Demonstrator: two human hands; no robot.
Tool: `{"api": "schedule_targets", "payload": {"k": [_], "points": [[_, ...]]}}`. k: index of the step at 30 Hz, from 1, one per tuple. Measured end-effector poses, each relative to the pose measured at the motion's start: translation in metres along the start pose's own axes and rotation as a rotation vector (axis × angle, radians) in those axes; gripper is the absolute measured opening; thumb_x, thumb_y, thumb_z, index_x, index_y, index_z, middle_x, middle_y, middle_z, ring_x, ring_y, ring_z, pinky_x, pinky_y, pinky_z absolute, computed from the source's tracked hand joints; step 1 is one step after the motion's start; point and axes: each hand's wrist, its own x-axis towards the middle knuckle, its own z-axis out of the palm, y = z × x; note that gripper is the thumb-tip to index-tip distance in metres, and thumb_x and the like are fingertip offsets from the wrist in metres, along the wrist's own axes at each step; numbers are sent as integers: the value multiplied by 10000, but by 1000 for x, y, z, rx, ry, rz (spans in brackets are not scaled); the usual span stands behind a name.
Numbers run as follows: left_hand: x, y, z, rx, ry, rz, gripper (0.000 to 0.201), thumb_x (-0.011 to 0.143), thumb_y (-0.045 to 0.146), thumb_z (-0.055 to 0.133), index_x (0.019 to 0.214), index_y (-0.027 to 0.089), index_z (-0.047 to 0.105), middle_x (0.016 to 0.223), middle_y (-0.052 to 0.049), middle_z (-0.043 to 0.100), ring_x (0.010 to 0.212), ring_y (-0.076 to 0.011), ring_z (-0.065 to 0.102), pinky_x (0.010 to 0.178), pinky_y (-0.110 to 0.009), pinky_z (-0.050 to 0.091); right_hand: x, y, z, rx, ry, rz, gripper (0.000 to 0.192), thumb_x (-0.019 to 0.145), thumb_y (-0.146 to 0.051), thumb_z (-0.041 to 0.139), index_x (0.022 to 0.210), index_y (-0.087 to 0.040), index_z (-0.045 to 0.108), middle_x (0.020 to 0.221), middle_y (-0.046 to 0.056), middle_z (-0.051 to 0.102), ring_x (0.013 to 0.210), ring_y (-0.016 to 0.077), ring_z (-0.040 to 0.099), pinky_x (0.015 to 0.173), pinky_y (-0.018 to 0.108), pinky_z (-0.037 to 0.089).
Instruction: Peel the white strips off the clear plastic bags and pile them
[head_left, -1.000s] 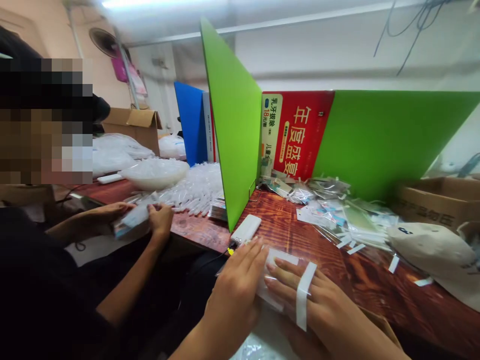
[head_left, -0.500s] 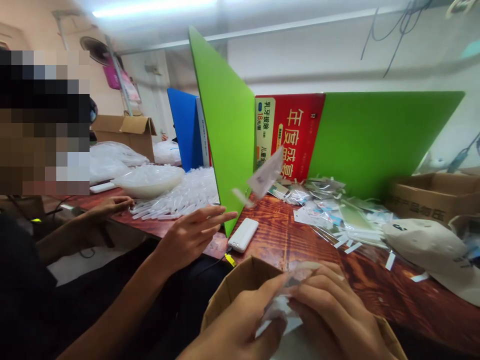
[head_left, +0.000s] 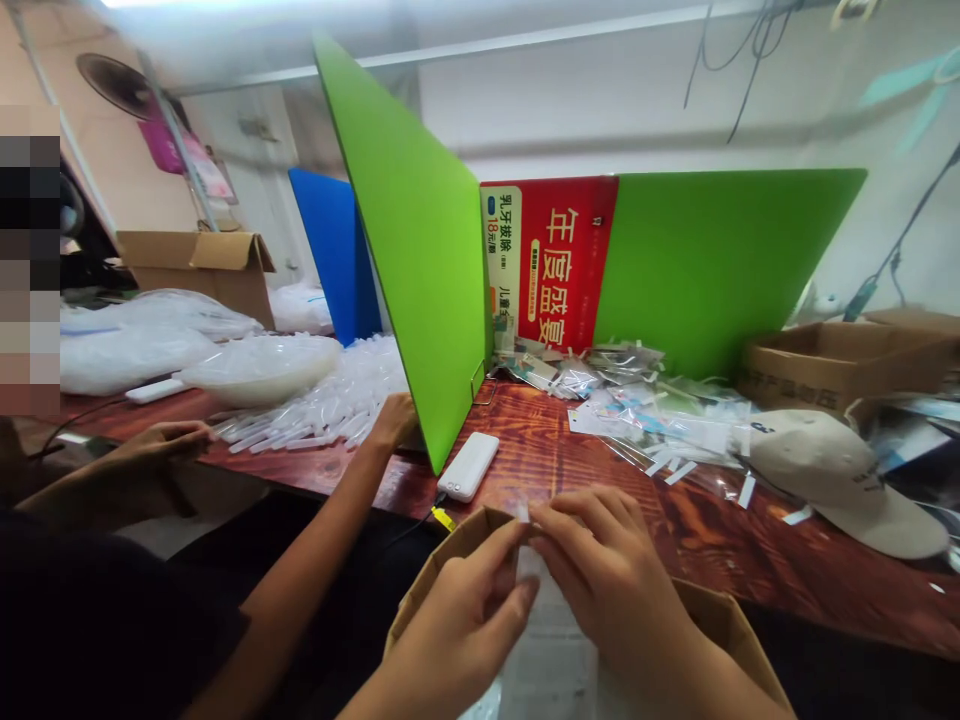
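Note:
My left hand (head_left: 465, 620) and my right hand (head_left: 600, 570) meet low in the middle, over an open cardboard box (head_left: 450, 570) at the table's near edge. Together they pinch a small clear plastic packet (head_left: 529, 575) between fingertips, held just above the box. Clear bags show inside the box below my hands. A white power bank (head_left: 469, 466) with a yellow-tipped cable lies on the wooden table (head_left: 750, 560) just beyond my left hand.
Green dividers (head_left: 420, 270) fence my place; a red poster (head_left: 551, 260) hangs at the back above a pile of packets (head_left: 645, 400). A beige cap (head_left: 832, 475) and cardboard box (head_left: 832, 365) sit right. A co-worker's hand (head_left: 394, 420) reaches clear tubes (head_left: 330, 400) at left.
My hands have lifted off the table, where they pressed a packet flat, and now hold a packet over the box. The co-worker's hand tossed a packet over the divider, then went back to the tubes.

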Motion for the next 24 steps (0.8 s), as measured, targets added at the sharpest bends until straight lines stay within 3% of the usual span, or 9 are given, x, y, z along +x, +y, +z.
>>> {"api": "schedule_targets", "payload": {"k": [4, 7, 9, 13, 16, 21, 24], "points": [[1, 8, 1, 133, -91, -5, 306, 917, 272, 452, 1153, 128, 583, 592, 64, 445, 510, -107, 377, 481, -216, 280, -1, -2, 5, -46, -33, -82, 240, 1002, -139, 408, 976, -151, 646, 852, 60, 656, 797, 210, 546, 745, 348, 394], [0, 11, 2, 180, -96, 13, 223, 915, 252, 449, 1041, 147, 601, 586, 57, 467, 509, -111, 394, 486, -220, 282, -2, -3, 8, -94, -102, -143, 290, 974, -72, 363, 895, -141, 634, 820, 73, 634, 757, 219, 531, 687, 351, 399], [-4, 11, 1, 189, -92, 30, 241, 920, 260, 449, 1068, 162, 614, 602, 46, 504, 523, -117, 424, 500, -215, 310, -1, 0, 8, -125, -110, -159, 278, 944, -47, 375, 837, -148, 611, 790, 75, 611, 742, 225, 523, 679, 358, 410], [-12, 6, 0, 173, -67, 51, 420, 927, 296, 451, 1326, 210, 552, 651, 25, 586, 559, -136, 499, 533, -203, 377, 5, 20, -8, -129, 73, 11, 193, 919, -71, 433, 811, -183, 547, 762, 53, 568, 747, 216, 529, 685, 349, 446], [-15, 2, -1, 103, 5, -3, 440, 927, 348, 473, 1325, 190, 574, 625, 15, 581, 554, -146, 525, 511, -198, 395, 6, 24, -22, -77, 187, 135, 140, 922, -91, 470, 872, -192, 552, 813, 39, 575, 773, 194, 551, 693, 323, 464], [-14, 4, -1, 57, 29, 7, 412, 928, 342, 484, 1290, 178, 589, 605, 23, 570, 524, -134, 504, 473, -193, 366, 0, -2, -18, 18, -108, -34, 152, 959, -128, 506, 1064, -136, 615, 935, 85, 637, 862, 226, 556, 764, 360, 476], [-15, 8, 0, 145, -24, 12, 401, 936, 310, 454, 1289, 159, 568, 576, 42, 527, 501, -127, 460, 469, -211, 314, -3, -10, -7, -1, -179, -87, 171, 978, -125, 471, 1016, -109, 636, 897, 90, 646, 826, 232, 552, 746, 373, 461]]}}
